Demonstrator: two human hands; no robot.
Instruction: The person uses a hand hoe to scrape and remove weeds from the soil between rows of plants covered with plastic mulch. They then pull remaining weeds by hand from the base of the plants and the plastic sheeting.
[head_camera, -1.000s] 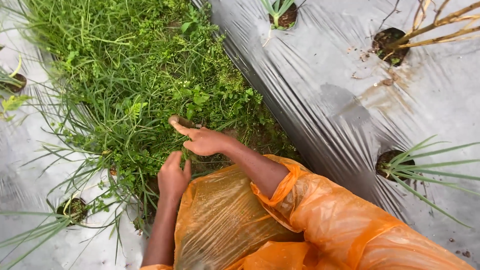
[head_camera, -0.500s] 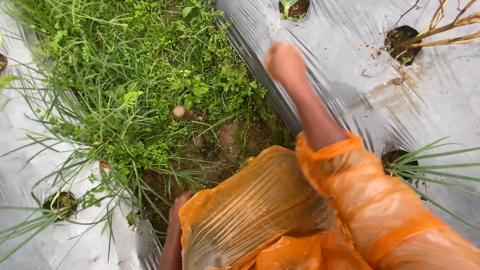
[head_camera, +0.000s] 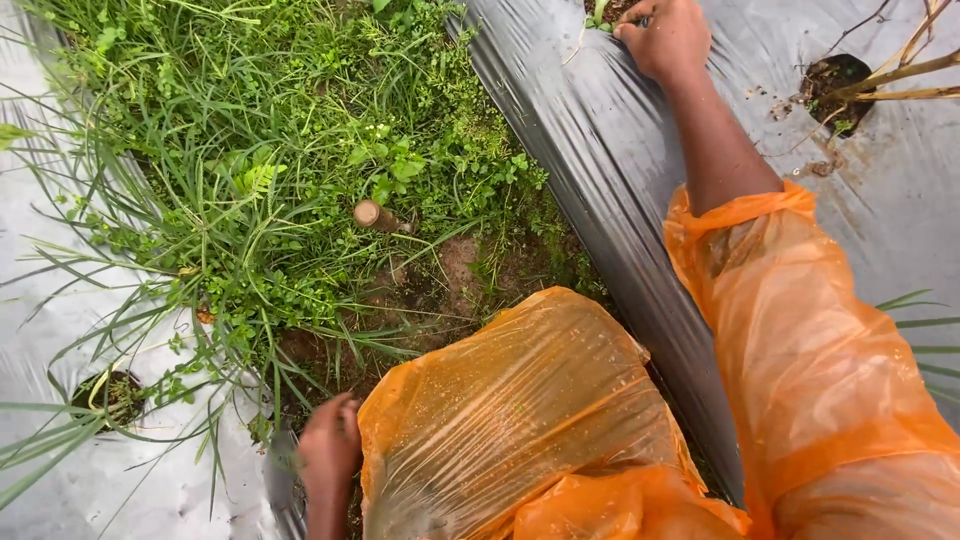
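right hand (head_camera: 668, 35): my fingers curl at a planting hole (head_camera: 612, 10) holding a green seedling (head_camera: 598, 14)
left hand (head_camera: 328, 448): rests on the silver mulch film (head_camera: 120, 480); finger state unclear

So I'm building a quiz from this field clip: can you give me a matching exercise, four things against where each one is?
Things:
1. right hand
2. left hand
3. cut stub
4. dry stalks

Places:
A. bottom edge, by the near sheet's rim
B. in the weeds between the sheets
C. top, at a planting hole in the sheet
D. top right, rising from a soil hole

Pairs: 1-C, 2-A, 3-B, 4-D
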